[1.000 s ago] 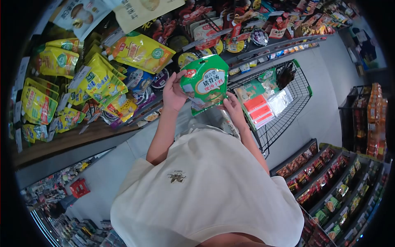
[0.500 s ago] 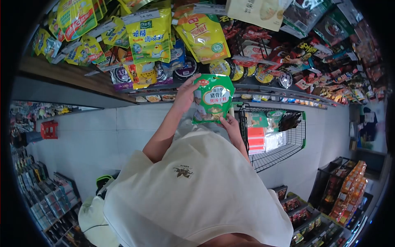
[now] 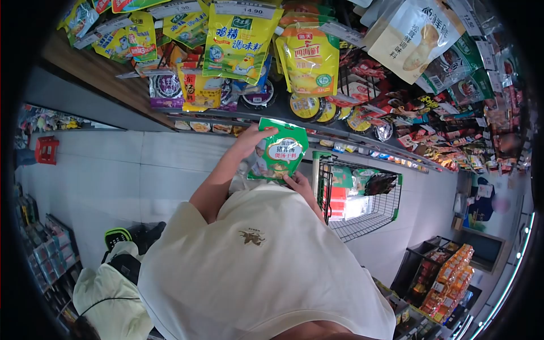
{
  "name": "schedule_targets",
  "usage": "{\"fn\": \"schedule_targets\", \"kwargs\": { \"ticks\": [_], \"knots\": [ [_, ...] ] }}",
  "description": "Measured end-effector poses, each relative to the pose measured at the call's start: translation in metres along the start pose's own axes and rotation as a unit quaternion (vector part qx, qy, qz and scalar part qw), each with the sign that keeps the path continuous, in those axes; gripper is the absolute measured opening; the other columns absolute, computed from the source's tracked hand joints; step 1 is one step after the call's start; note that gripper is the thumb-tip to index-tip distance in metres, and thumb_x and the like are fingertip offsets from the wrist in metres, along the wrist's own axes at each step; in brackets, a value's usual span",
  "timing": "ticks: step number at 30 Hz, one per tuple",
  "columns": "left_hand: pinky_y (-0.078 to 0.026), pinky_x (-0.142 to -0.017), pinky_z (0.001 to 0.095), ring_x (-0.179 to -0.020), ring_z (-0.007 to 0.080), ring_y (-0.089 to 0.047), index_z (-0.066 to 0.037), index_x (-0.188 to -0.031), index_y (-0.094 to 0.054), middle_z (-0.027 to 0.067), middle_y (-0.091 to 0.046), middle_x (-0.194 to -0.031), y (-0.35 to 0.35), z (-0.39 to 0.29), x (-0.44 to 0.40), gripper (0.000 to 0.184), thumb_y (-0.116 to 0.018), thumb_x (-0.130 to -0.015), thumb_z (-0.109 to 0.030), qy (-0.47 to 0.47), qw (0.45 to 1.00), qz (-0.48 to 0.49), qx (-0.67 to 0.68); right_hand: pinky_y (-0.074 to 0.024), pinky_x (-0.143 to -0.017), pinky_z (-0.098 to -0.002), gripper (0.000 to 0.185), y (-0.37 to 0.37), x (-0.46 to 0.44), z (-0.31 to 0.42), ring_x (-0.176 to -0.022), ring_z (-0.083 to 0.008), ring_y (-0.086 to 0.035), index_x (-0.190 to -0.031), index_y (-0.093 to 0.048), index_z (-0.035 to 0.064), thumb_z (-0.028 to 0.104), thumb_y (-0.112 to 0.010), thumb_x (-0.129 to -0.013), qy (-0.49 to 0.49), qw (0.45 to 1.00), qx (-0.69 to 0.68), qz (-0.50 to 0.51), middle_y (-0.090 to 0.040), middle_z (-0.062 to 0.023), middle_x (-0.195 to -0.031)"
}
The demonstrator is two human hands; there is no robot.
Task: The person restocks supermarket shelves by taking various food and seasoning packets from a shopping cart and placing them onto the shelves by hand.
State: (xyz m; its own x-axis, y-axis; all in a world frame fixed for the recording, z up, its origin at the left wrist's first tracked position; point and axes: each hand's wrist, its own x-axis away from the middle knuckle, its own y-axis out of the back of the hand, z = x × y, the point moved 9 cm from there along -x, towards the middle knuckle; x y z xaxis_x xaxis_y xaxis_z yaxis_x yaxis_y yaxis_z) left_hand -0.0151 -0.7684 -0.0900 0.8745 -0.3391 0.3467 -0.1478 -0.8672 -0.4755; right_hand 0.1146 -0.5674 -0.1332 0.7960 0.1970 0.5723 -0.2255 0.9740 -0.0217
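Between my two hands is a green soup-ingredient packet (image 3: 285, 148) with a white label and a picture of food at its bottom, held in front of my chest. My left hand (image 3: 251, 140) grips its upper left edge, thumb across the front. At the lower right corner, my right hand (image 3: 300, 185) pinches the packet, its other fingers partly hidden behind. The packet's printed face is turned up toward me. Past it hang yellow seasoning pouches (image 3: 238, 45) on the shelf.
A black wire shopping cart (image 3: 362, 218) with green packets and red-and-white packs stands close on my right. The stocked shelf (image 3: 238, 116) runs across the front. Another person (image 3: 110, 289) is behind me on the left. Boxed orange goods (image 3: 450, 280) stand at the right rear.
The view has swung, so the shelf, cart and packet sit differently in the frame. The packet leans slightly more, and both hands keep their hold on it.
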Motion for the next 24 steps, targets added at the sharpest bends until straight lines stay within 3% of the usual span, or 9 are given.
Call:
{"fn": "schedule_targets", "kwargs": {
  "ticks": [4,7,13,22,24],
  "knots": [
    [-0.050,-0.085,0.0295,-0.097,0.0119,-0.066,-0.005,-0.111,-0.071,0.0041,-0.072,-0.105,0.010,0.017,-0.006,0.028,-0.073,-0.093,-0.027,0.026,1.000,0.000,0.009,-0.0492,-0.069,-0.0250,0.037,0.002,-0.008,-0.017,-0.080,-0.0095,-0.062,-0.122,-0.061,-0.0028,0.025,-0.067,-0.098,-0.007,0.994,0.113,-0.006,-0.070,-0.0071,-0.089],
    [-0.050,-0.086,0.0298,-0.098,0.0118,-0.066,-0.005,-0.110,-0.071,0.0039,-0.072,-0.106,0.012,0.022,-0.008,0.027,-0.071,-0.094,-0.027,0.042,0.999,0.014,0.019,-0.0487,-0.070,-0.0266,0.036,0.006,-0.014,-0.029,-0.081,-0.0100,-0.061,-0.120,-0.063,-0.0016,0.027,-0.066,-0.098,0.001,0.992,0.118,-0.036,-0.072,-0.0101,-0.093],
    [-0.049,-0.086,0.0293,-0.099,0.0116,-0.065,-0.006,-0.110,-0.071,0.0028,-0.071,-0.107,0.017,0.027,-0.018,0.024,-0.071,-0.095,-0.024,0.060,0.997,0.029,0.028,-0.0504,-0.075,-0.0286,0.039,0.000,-0.018,-0.027,-0.086,-0.0119,-0.063,-0.126,-0.062,-0.0007,0.026,-0.066,-0.098,0.046,0.995,0.070,-0.057,-0.072,-0.0114,-0.099],
    [-0.047,-0.091,0.0301,-0.105,0.0139,-0.063,-0.005,-0.115,-0.068,0.0040,-0.070,-0.112,0.008,0.009,-0.043,0.024,-0.070,-0.094,-0.016,0.071,0.995,0.070,0.022,-0.0515,-0.080,-0.0321,0.037,-0.016,-0.026,-0.047,-0.089,-0.0161,-0.066,-0.122,-0.063,-0.0035,0.024,-0.065,-0.098,0.058,0.989,-0.008,-0.138,-0.072,-0.0124,-0.103],
    [-0.047,-0.093,0.0306,-0.107,0.0144,-0.062,-0.005,-0.116,-0.067,0.0045,-0.070,-0.114,0.000,0.011,-0.046,0.024,-0.070,-0.094,-0.014,0.088,0.993,0.082,0.007,-0.0515,-0.081,-0.0326,0.037,-0.024,-0.012,-0.032,-0.090,-0.0164,-0.066,-0.123,-0.063,-0.0031,0.024,-0.064,-0.098,0.049,0.986,0.024,-0.155,-0.072,-0.0125,-0.103]
  ]
}}
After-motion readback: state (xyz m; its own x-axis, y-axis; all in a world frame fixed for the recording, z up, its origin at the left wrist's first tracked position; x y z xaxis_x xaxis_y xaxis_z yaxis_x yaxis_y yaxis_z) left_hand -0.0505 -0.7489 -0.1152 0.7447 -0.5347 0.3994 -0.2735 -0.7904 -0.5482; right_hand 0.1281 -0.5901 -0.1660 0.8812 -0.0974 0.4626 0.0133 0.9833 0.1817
